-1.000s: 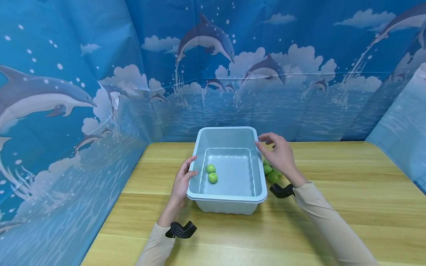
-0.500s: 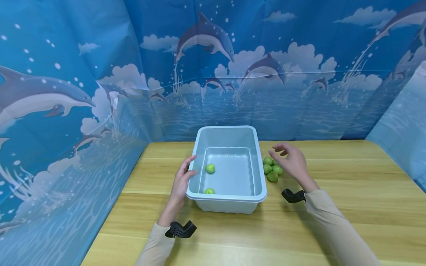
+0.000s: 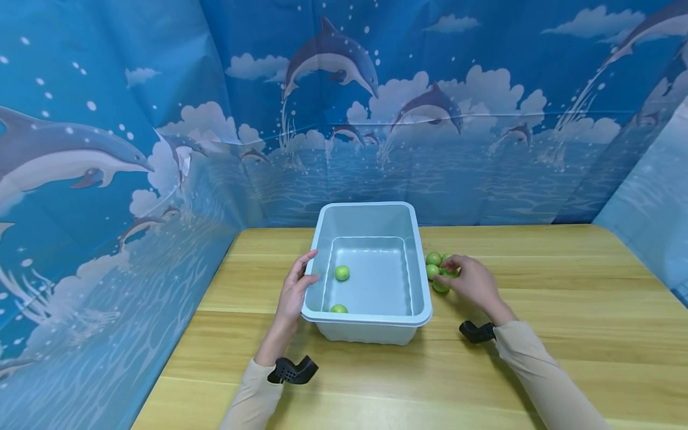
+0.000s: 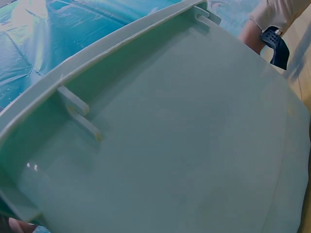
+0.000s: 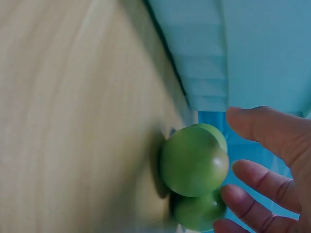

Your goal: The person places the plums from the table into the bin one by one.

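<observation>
Backdrop: blue sheeting (image 3: 344, 107) with printed dolphins and clouds, rising behind the bin and along both its sides.
Table: yellowish wooden surface (image 3: 376, 382) under the bin.
Bin: pale blue, rectangular and deep (image 3: 365, 334), the landmark for the rest.
Change: 1 second ago the right hand (image 3: 473, 282) was at the bin's right rim; it has since come down to the fruits outside. Inside, 1 fruit has rolled up to the bin's near wall.
Meaning: attention seems to have moved from the bin to the loose group beside it.
Fruits inside: 2 green, round ones; 1 toward the bin's left side (image 3: 341, 273), 1 partly hidden by its near rim (image 3: 338, 309).
Fruits outside: a cluster (image 3: 433, 258) just right of the bin, apparently 5, partly covered by the right hand.
Right fingers: lightly bent (image 5: 265, 187), thumb well apart, clamped on nothing; I cannot tell whether fingertips touch a fruit.
Left hand: grips the bin's left rim (image 3: 293, 292), thumb and forefinger tips apart there; other fingers largely hidden.
</observation>
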Motion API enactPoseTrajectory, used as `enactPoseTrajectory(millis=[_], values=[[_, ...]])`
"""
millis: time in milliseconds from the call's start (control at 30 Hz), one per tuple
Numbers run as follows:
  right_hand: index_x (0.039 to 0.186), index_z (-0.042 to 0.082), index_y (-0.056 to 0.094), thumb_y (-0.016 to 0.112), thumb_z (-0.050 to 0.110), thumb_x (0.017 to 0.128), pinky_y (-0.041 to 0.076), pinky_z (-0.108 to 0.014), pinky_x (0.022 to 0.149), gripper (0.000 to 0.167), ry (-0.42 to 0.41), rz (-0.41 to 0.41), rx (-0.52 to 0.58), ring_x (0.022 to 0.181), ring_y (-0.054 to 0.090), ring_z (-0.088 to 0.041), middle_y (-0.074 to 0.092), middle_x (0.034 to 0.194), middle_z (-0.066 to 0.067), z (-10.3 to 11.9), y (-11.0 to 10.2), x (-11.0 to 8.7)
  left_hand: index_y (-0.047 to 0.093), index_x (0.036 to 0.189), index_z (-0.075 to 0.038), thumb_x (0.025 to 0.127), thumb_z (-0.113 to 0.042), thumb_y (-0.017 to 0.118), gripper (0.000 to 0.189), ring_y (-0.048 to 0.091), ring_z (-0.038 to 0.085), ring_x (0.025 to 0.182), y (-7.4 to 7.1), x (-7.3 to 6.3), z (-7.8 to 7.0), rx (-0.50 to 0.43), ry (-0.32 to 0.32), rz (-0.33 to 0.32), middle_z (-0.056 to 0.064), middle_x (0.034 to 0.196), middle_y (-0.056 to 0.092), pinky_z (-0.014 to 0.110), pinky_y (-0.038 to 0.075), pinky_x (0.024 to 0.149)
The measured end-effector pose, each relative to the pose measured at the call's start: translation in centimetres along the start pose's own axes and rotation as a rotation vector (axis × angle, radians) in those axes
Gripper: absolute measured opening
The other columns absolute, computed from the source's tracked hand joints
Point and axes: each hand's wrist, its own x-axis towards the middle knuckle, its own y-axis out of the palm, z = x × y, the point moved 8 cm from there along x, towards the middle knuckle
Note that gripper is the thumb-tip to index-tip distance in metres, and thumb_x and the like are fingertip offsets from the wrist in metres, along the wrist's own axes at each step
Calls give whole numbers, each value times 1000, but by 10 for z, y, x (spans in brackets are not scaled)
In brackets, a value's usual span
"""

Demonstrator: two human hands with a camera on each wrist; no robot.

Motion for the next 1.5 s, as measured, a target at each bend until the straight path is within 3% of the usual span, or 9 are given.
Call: enactPoseTrajectory(millis=[633,1233,1500], values=[[102,4,69,78,36,74,39,-33,53,43,27,29,-73,69,52,-18,59,82,-3,-10,10,-7,46,139,-11,92,-2,46,48,27,27,134,0,0,1,-10,-22,-10,8,150,29,50,23,106],[103,5,67,78,42,74,39,-33,54,47,42,37,-36,72,55,-19,61,86,-3,-12,4,-10,44,140,-9,93,-1,46,48,25,26,135,2,1,1,-25,-12,3,8,151,27,49,23,106],[103,6,66,75,46,76,42,-34,59,50,28,-5,-4,73,58,-21,65,92,-8,-8,-6,-10,44,140,-9,92,-1,46,48,23,25,136,2,1,0,-23,-9,1,8,151,27,48,21,108]])
